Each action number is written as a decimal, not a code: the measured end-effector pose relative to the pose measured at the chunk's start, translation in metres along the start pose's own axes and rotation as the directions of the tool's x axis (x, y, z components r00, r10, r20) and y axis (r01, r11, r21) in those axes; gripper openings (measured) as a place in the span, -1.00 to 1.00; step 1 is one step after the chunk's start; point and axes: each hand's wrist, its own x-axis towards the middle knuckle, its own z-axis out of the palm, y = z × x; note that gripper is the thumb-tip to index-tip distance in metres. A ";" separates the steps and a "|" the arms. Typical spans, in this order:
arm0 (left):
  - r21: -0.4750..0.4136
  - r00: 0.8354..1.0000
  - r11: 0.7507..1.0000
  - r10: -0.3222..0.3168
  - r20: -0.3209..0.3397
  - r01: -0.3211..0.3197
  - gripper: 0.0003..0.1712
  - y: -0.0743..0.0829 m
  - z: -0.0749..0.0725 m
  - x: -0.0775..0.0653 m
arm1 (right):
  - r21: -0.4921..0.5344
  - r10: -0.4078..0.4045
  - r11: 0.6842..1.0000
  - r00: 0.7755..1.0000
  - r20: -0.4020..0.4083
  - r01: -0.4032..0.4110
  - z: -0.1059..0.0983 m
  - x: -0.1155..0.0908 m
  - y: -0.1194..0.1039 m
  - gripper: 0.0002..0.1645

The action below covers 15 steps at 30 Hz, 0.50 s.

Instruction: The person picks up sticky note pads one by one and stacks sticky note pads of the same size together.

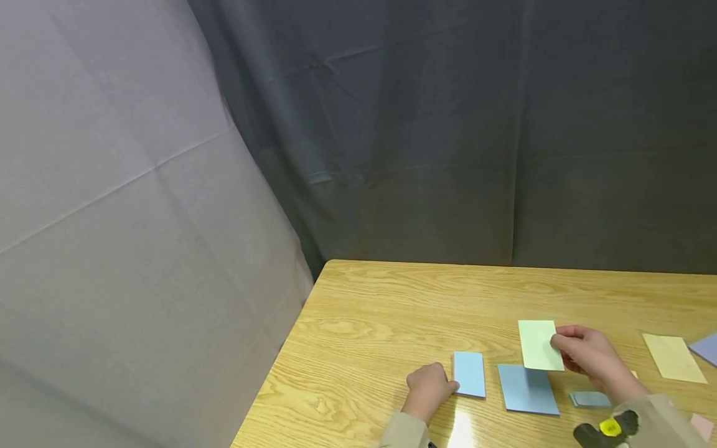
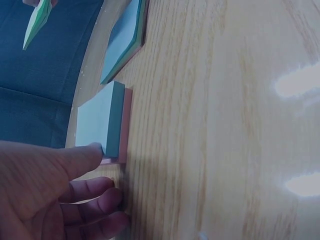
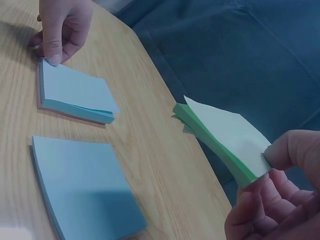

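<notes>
My right hand pinches a light-green sticky note pad by its right edge, thumb on top, above the table. In the right wrist view its sheets fan slightly apart. Below that pad lies a larger square blue pad; the left wrist view shows other coloured layers under it. My left hand holds the corner of a small light-blue sticky note pad, thumb on it and the other fingers curled beside its end. A pink pad lies directly beneath that light-blue one.
Right of the square pad lies a small blue-green pad. Farther right are a yellow pad, a purple pad and a pink pad. The wooden table ends at a dark curtain behind and a grey one at left.
</notes>
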 end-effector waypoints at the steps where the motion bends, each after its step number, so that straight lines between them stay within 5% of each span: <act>1: -0.002 1.000 1.000 0.000 0.000 0.000 -0.40 0.000 0.000 0.000 | 0.002 0.004 1.000 1.000 0.005 -0.004 0.001 0.000 0.000 -0.41; 15: 0.003 1.000 1.000 -0.002 0.007 0.002 -0.43 0.001 -0.001 -0.001 | 0.028 -0.006 1.000 1.000 0.017 0.006 0.014 -0.002 0.001 -0.41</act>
